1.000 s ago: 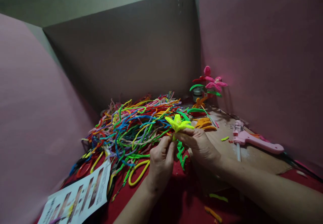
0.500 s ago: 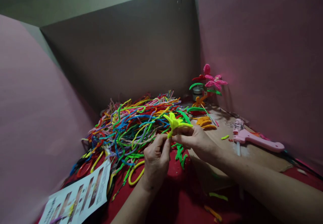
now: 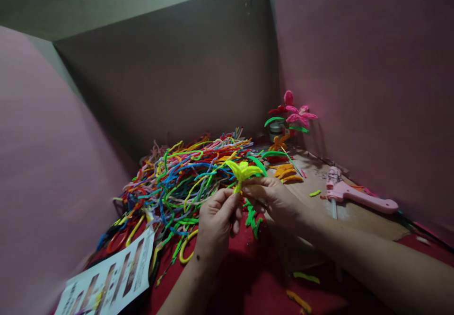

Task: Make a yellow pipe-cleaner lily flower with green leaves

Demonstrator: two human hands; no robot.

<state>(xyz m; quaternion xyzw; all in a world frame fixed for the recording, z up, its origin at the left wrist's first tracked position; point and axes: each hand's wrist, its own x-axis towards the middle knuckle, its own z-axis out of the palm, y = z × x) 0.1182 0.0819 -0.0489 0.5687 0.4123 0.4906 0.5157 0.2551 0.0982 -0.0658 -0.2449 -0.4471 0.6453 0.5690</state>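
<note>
A bright yellow pipe-cleaner flower [image 3: 243,170] with spread petals stands upright between my two hands. My left hand [image 3: 218,215] pinches its short stem from below, thumb against the fingers. My right hand [image 3: 271,194] has its thumb and fingertips closed at the flower's base, just under the petals on the right. Behind the flower lies a big tangled heap of many-coloured pipe cleaners [image 3: 184,173]. Short green pipe-cleaner pieces [image 3: 252,220] rest on the red cloth [image 3: 244,277] just below my hands.
On the right, a pink glue gun [image 3: 362,197] lies on a cardboard sheet [image 3: 312,196]. Orange petals [image 3: 286,172] are by the heap. A finished pink flower [image 3: 301,115] stands at the back. At lower left are a printed sheet [image 3: 109,272] and yellow-handled scissors [image 3: 186,249].
The yellow flower has turned so its petals spread more openly upward. My left hand's fingers have shifted on the stem, and the right fingers have moved slightly under the petals.
</note>
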